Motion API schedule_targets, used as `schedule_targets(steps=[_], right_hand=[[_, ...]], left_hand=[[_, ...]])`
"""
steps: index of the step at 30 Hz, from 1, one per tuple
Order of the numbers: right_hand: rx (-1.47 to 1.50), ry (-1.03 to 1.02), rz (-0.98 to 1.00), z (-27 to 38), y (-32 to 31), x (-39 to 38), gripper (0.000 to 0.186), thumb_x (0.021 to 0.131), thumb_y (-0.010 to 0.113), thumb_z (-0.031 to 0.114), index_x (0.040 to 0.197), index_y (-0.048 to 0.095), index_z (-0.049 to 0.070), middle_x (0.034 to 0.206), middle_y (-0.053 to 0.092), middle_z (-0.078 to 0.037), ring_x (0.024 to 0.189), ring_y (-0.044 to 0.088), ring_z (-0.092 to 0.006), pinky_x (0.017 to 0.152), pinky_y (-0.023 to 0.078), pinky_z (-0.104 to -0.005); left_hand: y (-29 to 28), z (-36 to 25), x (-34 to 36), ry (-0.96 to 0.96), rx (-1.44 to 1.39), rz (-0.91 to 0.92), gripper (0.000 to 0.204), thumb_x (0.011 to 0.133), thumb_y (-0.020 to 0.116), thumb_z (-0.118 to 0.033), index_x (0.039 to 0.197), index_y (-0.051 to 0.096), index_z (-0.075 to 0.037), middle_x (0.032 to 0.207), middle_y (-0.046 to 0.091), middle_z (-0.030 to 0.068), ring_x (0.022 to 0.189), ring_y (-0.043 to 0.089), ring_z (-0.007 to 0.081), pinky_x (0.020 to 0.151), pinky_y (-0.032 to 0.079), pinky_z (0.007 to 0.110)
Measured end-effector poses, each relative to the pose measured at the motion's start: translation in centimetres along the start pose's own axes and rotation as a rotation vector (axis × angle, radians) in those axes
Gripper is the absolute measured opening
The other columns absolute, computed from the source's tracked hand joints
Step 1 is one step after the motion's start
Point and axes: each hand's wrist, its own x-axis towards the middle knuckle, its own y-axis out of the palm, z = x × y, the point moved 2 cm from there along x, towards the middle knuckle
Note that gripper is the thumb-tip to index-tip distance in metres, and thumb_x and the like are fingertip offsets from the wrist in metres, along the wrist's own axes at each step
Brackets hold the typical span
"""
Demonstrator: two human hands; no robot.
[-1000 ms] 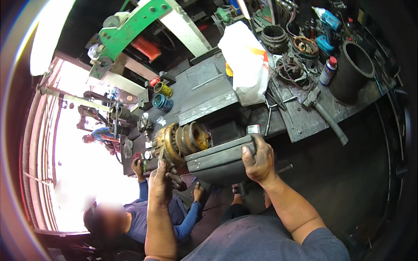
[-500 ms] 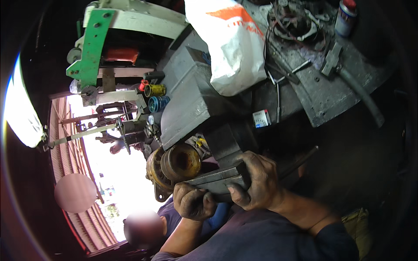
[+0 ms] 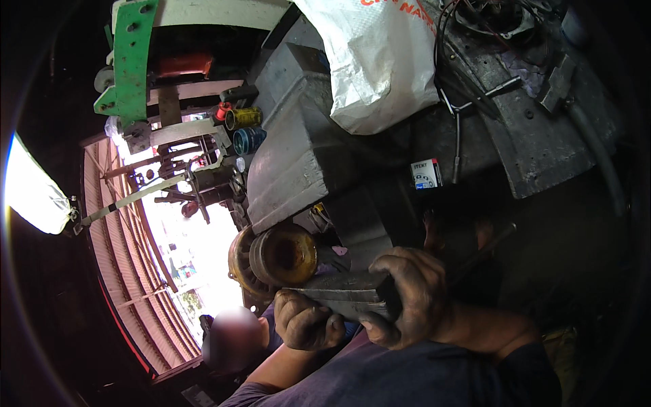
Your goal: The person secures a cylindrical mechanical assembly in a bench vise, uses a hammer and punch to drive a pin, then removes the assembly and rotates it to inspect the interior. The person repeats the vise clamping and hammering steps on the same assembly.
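Note:
My left hand [image 3: 305,319] has its fingers curled over the near left end of a dark, layered metal block [image 3: 349,293]. My right hand [image 3: 410,298] grips the block's right end, thumb on the near face and fingers over the far side. Just beyond the block, to the left, is a yellowish, rusty pulley [image 3: 283,255] on a finned, flanged housing [image 3: 242,264], its bore facing toward the camera. The housing's lower part is hidden behind my left hand and the block.
A grey bench [image 3: 515,156] carries a white sack [image 3: 376,74], wrenches [image 3: 456,149], a hammer [image 3: 556,88], cans [image 3: 247,139] and a small box [image 3: 426,173]. A green-and-white press frame [image 3: 129,61] is at upper left. A co-worker [image 3: 234,339] is at lower left.
My left hand has moved from upright beside the housing onto the block's edge. The view has swung, the pulley now shows its bore more face-on, and more of the co-worker is out of sight.

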Motion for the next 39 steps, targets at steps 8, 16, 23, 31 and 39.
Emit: schedule_targets(steps=[8,16,23,31,39], right_hand=[[0.083,0.098,0.021,0.1,0.0,-0.3,0.071,0.097,0.067,0.064,0.11,0.066,-0.005,0.095,0.071,-0.021,0.078,0.075,-0.0343,0.069,0.062,-0.0453],[0.062,0.072,0.02,0.3,-0.1,0.1,0.069,0.097,0.068,0.063,0.109,0.065,-0.005,0.095,0.07,-0.021,0.079,0.075,-0.0349,0.069,0.062,-0.0456],[0.053,0.092,0.056,1.0,-0.5,0.5,0.066,0.097,0.07,0.06,0.107,0.064,-0.006,0.093,0.069,-0.021,0.077,0.074,-0.0365,0.07,0.061,-0.0464],[-0.121,0.173,0.047,2.3,-0.9,-0.5,0.049,0.092,0.073,0.041,0.114,0.062,-0.002,0.09,0.069,-0.024,0.076,0.074,-0.0437,0.07,0.06,-0.0494],[-0.431,0.348,0.238,4.8,-2.0,-1.2,0.072,0.104,0.068,0.054,0.145,0.052,-0.003,0.128,0.071,-0.033,0.121,0.069,-0.0506,0.102,0.057,-0.0535]], left_hand=[[0.0,0.3,0.0,-0.008,-0.03,-0.007,0.023,0.088,0.08,-0.021,0.096,0.065,-0.007,0.075,0.059,0.0046,0.065,0.059,0.0226,0.063,0.047,0.037],[0.1,0.2,0.2,-0.016,-0.023,-0.015,0.025,0.088,0.081,-0.024,0.096,0.064,-0.007,0.075,0.06,0.0055,0.067,0.062,0.0244,0.064,0.049,0.038],[0.4,-0.2,-0.3,-0.035,0.006,-0.099,0.024,0.088,0.082,-0.023,0.091,0.065,-0.007,0.074,0.059,0.0062,0.063,0.059,0.0245,0.064,0.048,0.038],[0.7,-0.6,-0.9,-0.032,-0.005,-0.262,0.02,0.091,0.079,-0.02,0.09,0.063,-0.007,0.073,0.059,0.0086,0.065,0.056,0.0293,0.061,0.043,0.042],[0.9,-0.9,-0.8,-0.004,-0.114,-0.352,0.019,0.091,0.076,-0.016,0.086,0.062,-0.006,0.075,0.057,0.0127,0.069,0.055,0.0369,0.064,0.042,0.048]])
